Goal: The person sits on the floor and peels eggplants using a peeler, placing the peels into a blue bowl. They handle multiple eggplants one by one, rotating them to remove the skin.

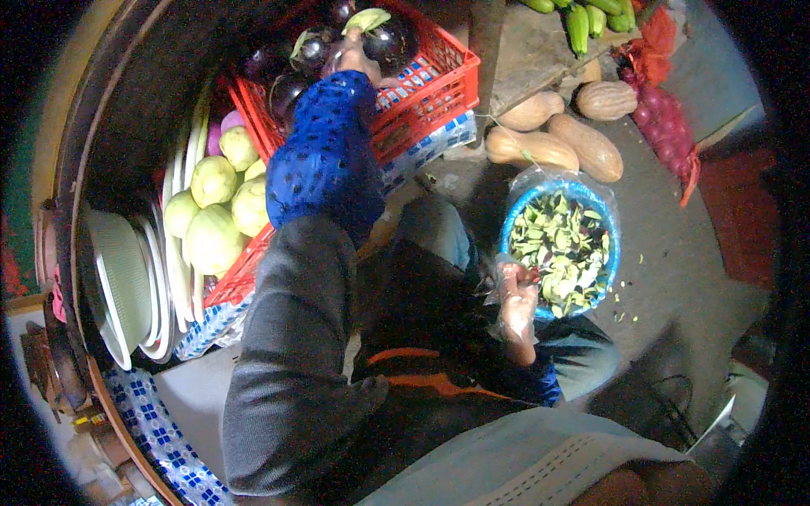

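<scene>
My left hand (356, 61), under a blue patterned sleeve cover, reaches into a red plastic crate (422, 110) of round dark eggplants (314, 49). Its fingers are closed at the pale green cap of one eggplant (391, 44). My right hand (516, 297), in a clear plastic glove, is closed at the near left rim of a blue basket (613, 244). A little dark red shows at its fingertips; the held thing is mostly hidden. The plastic-lined basket is filled with green cut leafy trimmings (561, 244).
Pale green round vegetables (216, 181) fill another section at left, beside stacked white strainers (126, 278). Tan squashes (531, 150) lie beyond the basket, near a net bag of red onions (662, 126). Green long vegetables (578, 29) rest on a board (531, 55).
</scene>
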Available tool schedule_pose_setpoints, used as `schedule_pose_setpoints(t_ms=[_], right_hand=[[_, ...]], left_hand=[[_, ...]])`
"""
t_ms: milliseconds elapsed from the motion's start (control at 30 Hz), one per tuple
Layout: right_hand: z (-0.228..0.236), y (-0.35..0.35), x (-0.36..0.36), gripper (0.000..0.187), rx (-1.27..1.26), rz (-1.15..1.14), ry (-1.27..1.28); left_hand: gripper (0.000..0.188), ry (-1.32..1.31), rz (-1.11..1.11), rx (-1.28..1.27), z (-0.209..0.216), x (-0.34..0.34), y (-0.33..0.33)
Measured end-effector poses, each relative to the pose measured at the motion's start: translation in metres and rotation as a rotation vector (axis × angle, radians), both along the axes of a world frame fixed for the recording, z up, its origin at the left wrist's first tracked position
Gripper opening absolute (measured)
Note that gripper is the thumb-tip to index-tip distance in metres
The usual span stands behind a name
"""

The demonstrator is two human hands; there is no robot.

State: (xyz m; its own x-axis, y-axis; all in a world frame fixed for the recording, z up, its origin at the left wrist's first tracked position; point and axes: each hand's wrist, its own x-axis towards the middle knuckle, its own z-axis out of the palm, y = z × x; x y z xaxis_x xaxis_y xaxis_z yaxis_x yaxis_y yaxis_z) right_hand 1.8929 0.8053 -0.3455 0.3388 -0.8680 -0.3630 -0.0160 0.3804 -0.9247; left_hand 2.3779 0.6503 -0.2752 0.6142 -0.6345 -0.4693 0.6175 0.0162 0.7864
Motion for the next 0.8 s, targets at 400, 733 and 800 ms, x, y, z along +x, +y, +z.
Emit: schedule_pose_setpoints(t_ms=[400,733,800], right_hand=[[0.012,-0.009,-0.037,0.023,-0.116,-0.027,0.177],[0.015,-0.003,-0.046,0.024,-0.035,0.02,0.326],[0.009,0.0,-0.043,0.023,-0.106,-0.008,0.272]], left_hand=[[0.082,-1.072,0.016,0.46,0.043,-0.06,0.026],[0.093,0.262,0.028,-0.372,0.001,-0.005,-0.013],[0.106,0.275,-0.017,-0.407,0.003,-0.007,-0.014]])
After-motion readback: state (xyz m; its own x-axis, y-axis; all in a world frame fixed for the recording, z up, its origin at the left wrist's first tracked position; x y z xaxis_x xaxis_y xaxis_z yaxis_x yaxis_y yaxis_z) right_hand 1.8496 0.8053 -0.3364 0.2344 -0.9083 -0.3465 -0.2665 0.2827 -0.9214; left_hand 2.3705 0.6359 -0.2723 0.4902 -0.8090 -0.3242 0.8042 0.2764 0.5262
